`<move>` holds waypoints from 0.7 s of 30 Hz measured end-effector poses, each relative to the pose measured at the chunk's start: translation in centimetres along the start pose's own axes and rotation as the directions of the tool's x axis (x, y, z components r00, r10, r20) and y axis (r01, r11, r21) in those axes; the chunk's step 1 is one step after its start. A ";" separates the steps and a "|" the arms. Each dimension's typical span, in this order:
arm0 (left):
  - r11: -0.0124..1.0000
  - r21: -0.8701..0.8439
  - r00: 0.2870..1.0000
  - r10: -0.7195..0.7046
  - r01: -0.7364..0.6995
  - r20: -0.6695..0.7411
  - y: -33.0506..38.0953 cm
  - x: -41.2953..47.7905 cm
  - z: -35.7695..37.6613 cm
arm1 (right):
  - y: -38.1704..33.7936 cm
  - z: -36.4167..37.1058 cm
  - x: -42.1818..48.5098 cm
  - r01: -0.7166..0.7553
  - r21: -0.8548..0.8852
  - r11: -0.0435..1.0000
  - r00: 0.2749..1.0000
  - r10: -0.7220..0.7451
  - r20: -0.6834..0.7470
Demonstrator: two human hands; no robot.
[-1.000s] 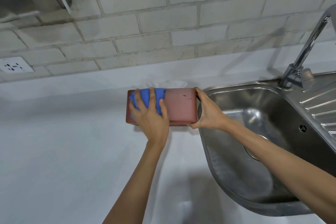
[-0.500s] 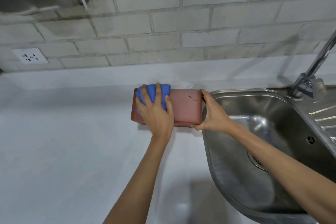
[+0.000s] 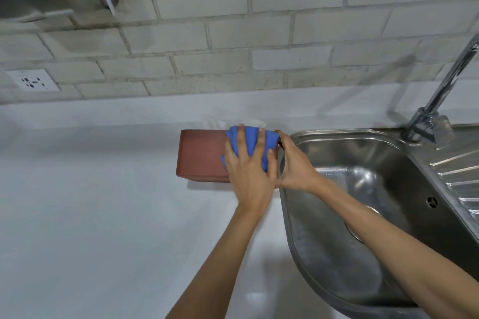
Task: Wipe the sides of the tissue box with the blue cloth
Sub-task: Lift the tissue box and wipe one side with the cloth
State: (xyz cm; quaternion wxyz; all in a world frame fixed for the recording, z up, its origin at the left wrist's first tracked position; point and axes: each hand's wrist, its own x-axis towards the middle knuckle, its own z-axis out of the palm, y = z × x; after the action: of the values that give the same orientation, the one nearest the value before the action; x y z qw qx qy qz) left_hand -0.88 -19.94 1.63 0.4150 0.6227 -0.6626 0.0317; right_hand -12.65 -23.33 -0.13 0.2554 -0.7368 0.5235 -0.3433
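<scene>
Left hand, fingers spread, pressed blue cloth on tissue box front, slid from left end to right end. Right hand gripped right end beside sink; bare counter leftward.

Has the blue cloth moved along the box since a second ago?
Yes. The blue cloth under the left hand slid from the tissue box's left end to its right end, nearer the sink.

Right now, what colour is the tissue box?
Reddish brown, plain; tissue box shows best in the head view.
</scene>
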 end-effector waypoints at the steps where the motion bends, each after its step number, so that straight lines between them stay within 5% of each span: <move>1: 0.999 0.009 0.999 0.050 -0.051 0.015 -0.1 -0.9 -0.1 | 0.0 -0.1 0.0 -0.004 0.008 1.000 1.000 0.004 0.003; 4: 0.994 0.029 0.994 0.106 -0.105 -0.010 -2.9 -3.0 -0.8 | 0.1 0.0 0.1 0.007 0.003 1.000 1.000 -0.007 0.002; 10: 0.984 0.000 0.977 -0.178 0.179 -0.119 -3.2 0.3 -0.7 | 0.2 0.5 0.2 0.010 -0.005 1.000 1.000 -0.010 -0.003; 18: 0.988 0.044 0.989 0.147 -0.147 0.012 -1.7 -2.8 -0.4 | 0.1 0.1 0.3 -0.002 0.062 0.998 1.000 0.002 0.001; 21: 0.999 0.025 0.993 -0.020 0.023 -0.112 -5.6 -2.2 -2.0 | -0.1 0.2 0.2 0.028 -0.002 1.000 1.000 -0.028 0.001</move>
State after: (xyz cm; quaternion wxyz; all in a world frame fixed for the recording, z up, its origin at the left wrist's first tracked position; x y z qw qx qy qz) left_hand 4.66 -18.32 -1.02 0.4437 0.6324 -0.6311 0.0707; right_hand -12.38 -23.53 -0.18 0.2501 -0.7446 0.5134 -0.3457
